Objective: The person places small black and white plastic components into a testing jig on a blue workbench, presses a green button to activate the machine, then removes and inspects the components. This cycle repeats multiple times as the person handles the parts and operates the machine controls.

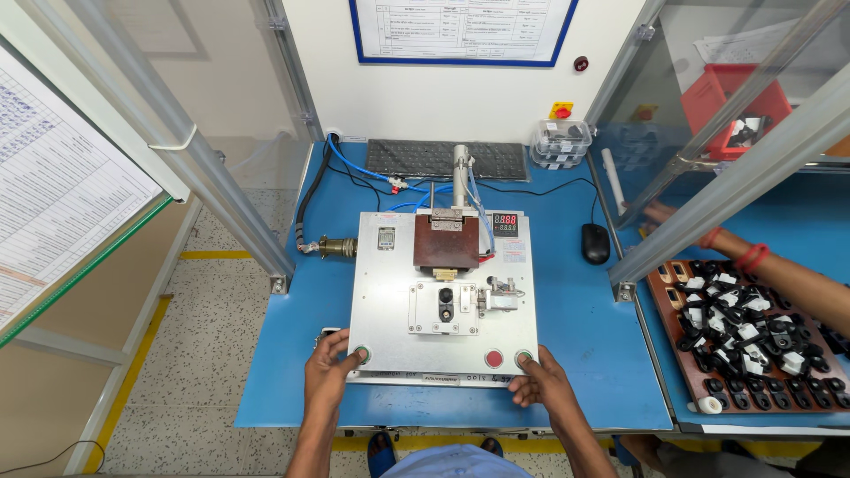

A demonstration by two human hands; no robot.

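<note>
Head view: brown tray [666,305] holds black-and-white parts [744,341]; clear box [561,142] holds dark pieces.

Bare forearms, no sleeves — light-blue garment at the waist, dark sandals below.

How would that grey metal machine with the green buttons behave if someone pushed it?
The grey metal machine would probably feel heavy and stiff: it looks like thick plate carrying a press block. It sits flat, so tipping seems unlikely. The blue hoses and black cable behind would likely resist sliding.
</note>
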